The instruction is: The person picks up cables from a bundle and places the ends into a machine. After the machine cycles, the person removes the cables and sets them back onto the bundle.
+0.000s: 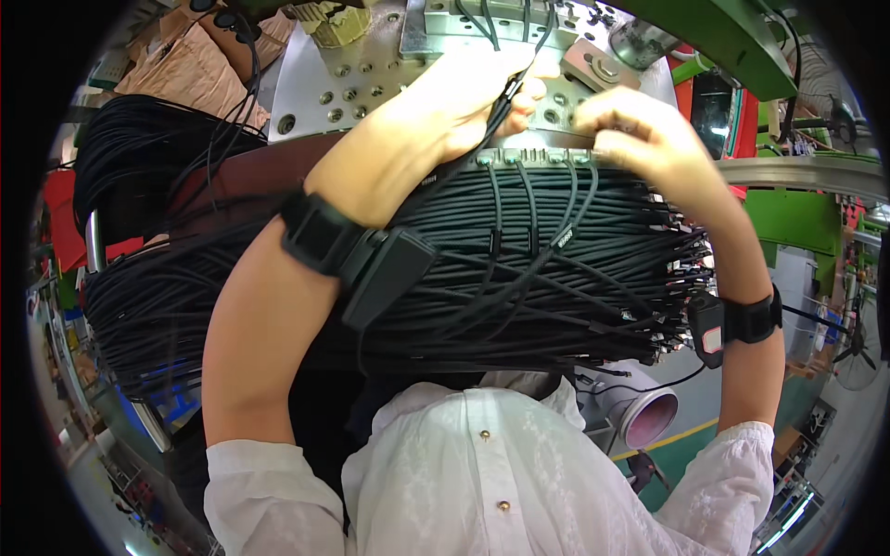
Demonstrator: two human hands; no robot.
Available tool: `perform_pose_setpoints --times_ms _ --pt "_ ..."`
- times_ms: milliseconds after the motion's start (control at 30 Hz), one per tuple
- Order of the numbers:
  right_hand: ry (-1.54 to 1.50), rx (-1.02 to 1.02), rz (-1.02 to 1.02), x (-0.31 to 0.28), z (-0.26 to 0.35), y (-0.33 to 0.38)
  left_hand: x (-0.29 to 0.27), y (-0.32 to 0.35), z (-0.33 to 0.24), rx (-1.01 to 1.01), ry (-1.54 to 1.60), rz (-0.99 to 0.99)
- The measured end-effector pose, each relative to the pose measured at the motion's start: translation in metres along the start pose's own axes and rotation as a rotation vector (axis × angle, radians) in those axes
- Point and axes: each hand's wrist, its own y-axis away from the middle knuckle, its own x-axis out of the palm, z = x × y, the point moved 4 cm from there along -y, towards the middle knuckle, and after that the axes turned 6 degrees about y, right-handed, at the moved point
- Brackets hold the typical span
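My left hand [477, 97] is closed around several black cables [502, 109] that hang across the far middle of the work surface. Just to its right, my right hand [644, 130] has its thumb and forefinger curved apart, and nothing shows between them. Below both hands a metal strip fixture [536, 157] holds a row of cable ends, their black leads running down toward me. Under these leads lies a thick pile of black cables [445, 320], with metallic ends bunched at the right. The far fingers of my left hand are washed out by bright light.
A metal plate with holes [348, 93] stands behind the pile, with a metal block [593, 65] and a metal cylinder [640, 42] on it. A green machine frame [723, 42] overhangs at the upper right. More cables [139, 157] and brown paper [190, 69] are at the left.
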Motion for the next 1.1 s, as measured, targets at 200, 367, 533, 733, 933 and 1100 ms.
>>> perform_pose_setpoints --times_ms 200,367,533,733,933,1100 --pt "0.699 0.246 -0.399 -0.058 -0.041 -0.103 0.015 0.023 -0.015 0.008 0.02 0.029" --pt "0.658 0.217 -0.477 -0.051 -0.046 -0.105 0.017 0.058 -0.034 0.091 0.051 -0.094" --pt "0.165 0.027 -0.339 -0.001 0.011 -0.073 0.028 0.098 -0.017 -0.026 0.245 0.145" --pt "0.234 0.047 -0.247 0.012 0.011 -0.073 0.017 0.199 -0.057 0.056 0.415 -0.199" --pt "0.83 -0.509 -0.398 0.029 0.022 -0.044 -0.156 0.243 -0.2 1.041 -0.281 -0.815" --pt "0.608 -0.392 -0.149 0.051 0.011 -0.014 -0.164 0.189 -0.158 0.199 -0.797 -0.596"
